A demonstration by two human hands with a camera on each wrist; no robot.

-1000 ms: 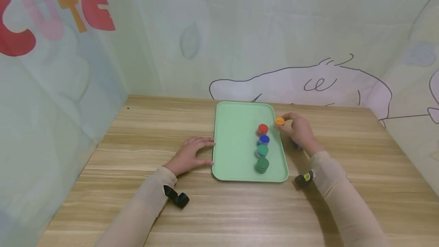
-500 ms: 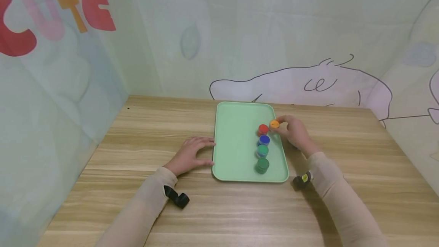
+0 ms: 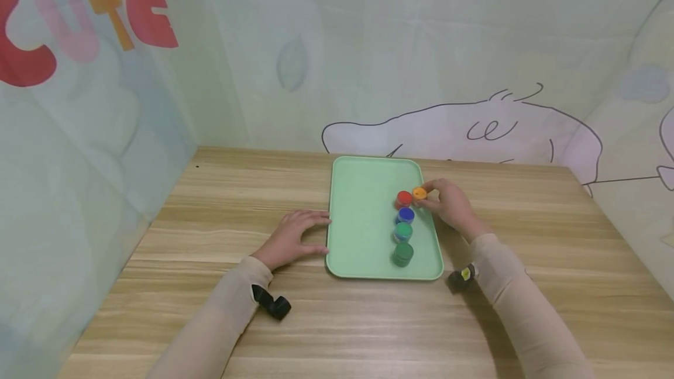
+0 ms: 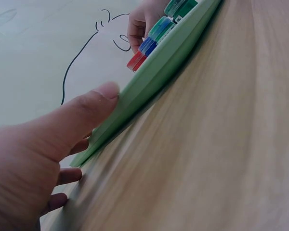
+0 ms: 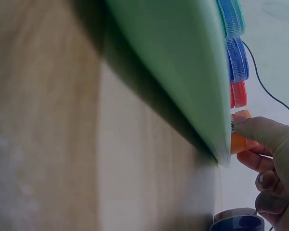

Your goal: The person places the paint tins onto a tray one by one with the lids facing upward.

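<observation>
My right hand (image 3: 451, 206) pinches a small orange paint jar (image 3: 419, 193) between thumb and fingers, inside the right rim of a pale green tray (image 3: 358, 209). Just left of it stands a red jar (image 3: 403, 198). From there a line of jars runs toward me: a blue jar (image 3: 405, 215), a teal-lidded jar (image 3: 403, 231) and a dark green jar (image 3: 402, 254). In the right wrist view the thumb lies over the label of the orange jar (image 5: 238, 143). My left hand (image 3: 292, 237) rests at the tray's left rim, fingers and thumb spread and relaxed.
A dark blue-sided jar (image 5: 238, 222) stands on the table beyond the tray, under the right hand; the head view hides it. The wooden table (image 3: 337, 326) extends around the tray. A printed cloth backdrop (image 3: 368, 63) rises behind the table.
My right hand has carried the orange jar left and down, from beside the tray's right rim to within it, close to the red jar. The left hand has stayed put.
</observation>
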